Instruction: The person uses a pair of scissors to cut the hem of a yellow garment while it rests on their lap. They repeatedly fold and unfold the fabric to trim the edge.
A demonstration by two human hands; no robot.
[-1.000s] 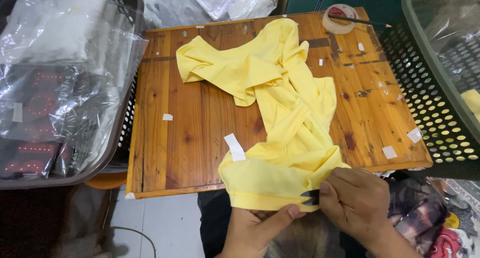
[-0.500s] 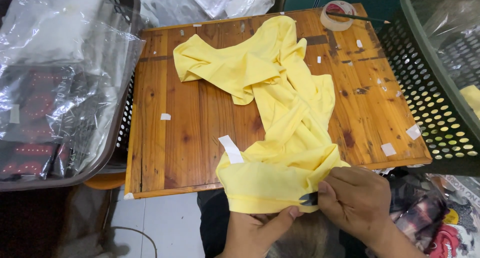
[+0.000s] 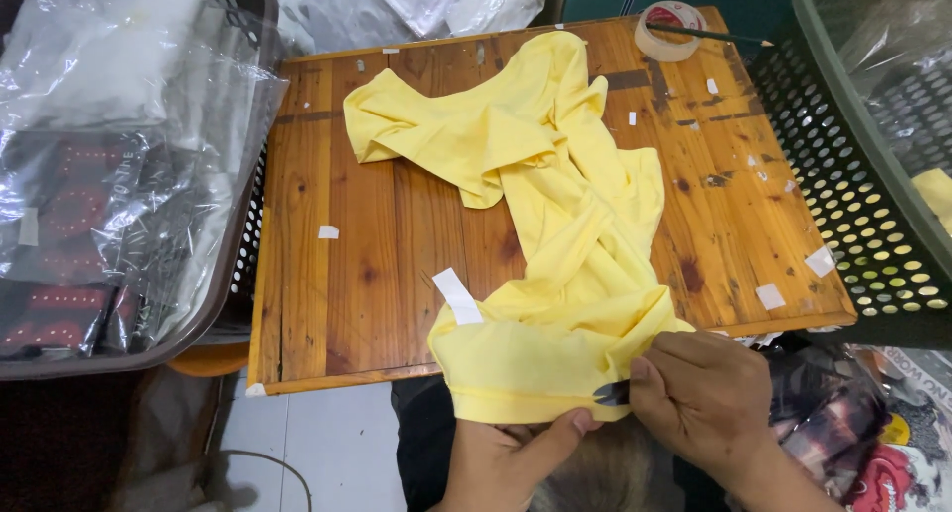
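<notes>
— Trimming at the hem, as I judge it: your right hand [image 3: 709,398] pinches a small dark cutting tool [image 3: 612,393] against the crumpled yellow cotton garment [image 3: 555,274], which lies across the worn wooden board [image 3: 357,264] and hangs over its near edge.

— And your left hand [image 3: 501,457]?

— Clamped on the hem from below, thumb on top. Keep the fabric taut before you snip.

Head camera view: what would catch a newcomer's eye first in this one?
The bright yellow garment sprawls crumpled across the wooden board, reaching from its far edge to the near one. At the near hem, the left hand pinches the fabric from below while the right hand presses a small dark tool against it. A brown basket of plastic-wrapped packs stands on the left, and a roll of tape lies at the far right corner.
</notes>
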